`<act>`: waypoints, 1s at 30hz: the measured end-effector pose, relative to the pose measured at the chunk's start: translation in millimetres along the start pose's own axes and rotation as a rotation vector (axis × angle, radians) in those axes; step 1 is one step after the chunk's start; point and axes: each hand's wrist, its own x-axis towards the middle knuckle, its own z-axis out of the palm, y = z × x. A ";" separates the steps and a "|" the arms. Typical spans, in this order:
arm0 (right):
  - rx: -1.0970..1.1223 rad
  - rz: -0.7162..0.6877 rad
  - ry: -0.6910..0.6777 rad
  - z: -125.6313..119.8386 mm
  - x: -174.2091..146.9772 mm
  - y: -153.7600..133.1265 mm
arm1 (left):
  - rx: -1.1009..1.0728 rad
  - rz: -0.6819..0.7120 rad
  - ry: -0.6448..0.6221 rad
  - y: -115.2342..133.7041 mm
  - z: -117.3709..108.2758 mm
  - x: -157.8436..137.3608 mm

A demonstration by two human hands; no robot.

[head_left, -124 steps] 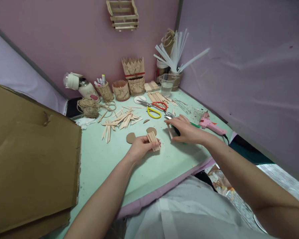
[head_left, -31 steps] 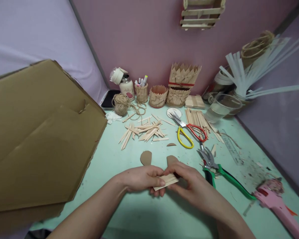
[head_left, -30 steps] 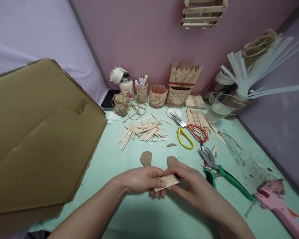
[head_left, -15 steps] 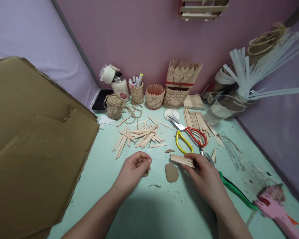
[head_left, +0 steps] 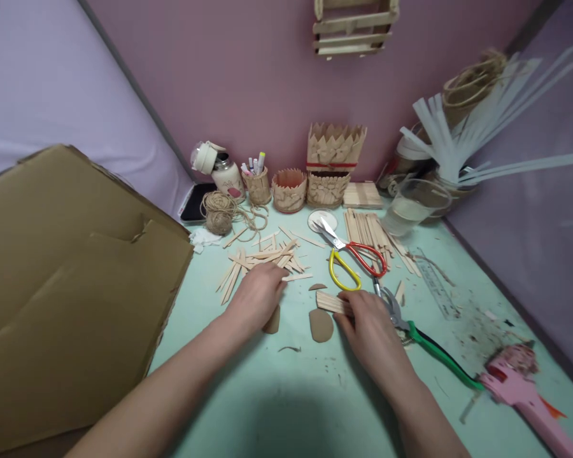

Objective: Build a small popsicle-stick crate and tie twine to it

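Right hand (head_left: pixel 373 326), nearly closed, pinches the stick bundle (head_left: pixel 331 302), jutting toward the left hand (head_left: pixel 258 294), which curls beside the pile (head_left: pixel 263 256); its hold I cannot tell.

Your L hand (head_left: pixel 258 296) covered pt of the stick pile (head_left: pixel 267 256) and the upper pt of a small cardbd piece (head_left: pixel 272 321); fingertips n/v, so couldn't tell if you had a stick. Your R hand (head_left: pixel 370 324) hid the near end of the stick bundle (head_left: pixel 332 301) plus pt of the pruners (head_left: pixel 424 340). Big cardbd sheet (head_left: pixel 76 292) was cut off at L edge, glue gun (head_left: pixel 512 383) at btm, wall rack (head_left: pixel 353 25) up top. Ruler (head_left: pixel 437 283) markings too faint to read.
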 end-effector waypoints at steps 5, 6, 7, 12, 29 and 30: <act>-0.001 0.028 -0.009 -4.7 1.1 -2.8 | 0.161 0.032 -0.042 12.4 18.0 33.0; -0.008 0.032 -0.018 -5.5 1.2 -3.5 | 0.169 0.026 -0.035 12.1 22.7 34.8; -0.018 0.033 -0.027 -6.3 1.3 -4.3 | 0.174 0.021 -0.028 11.1 26.4 35.1; -0.066 0.032 -0.050 -8.7 0.1 -7.9 | 0.178 0.007 0.010 1.1 29.9 28.0; -0.116 0.006 0.037 -5.7 -4.6 -1.8 | -0.117 -0.059 0.157 -17.1 12.2 -15.8; -0.122 -0.002 0.048 -5.3 -5.1 -0.8 | -0.161 -0.086 0.134 -18.9 12.4 -25.0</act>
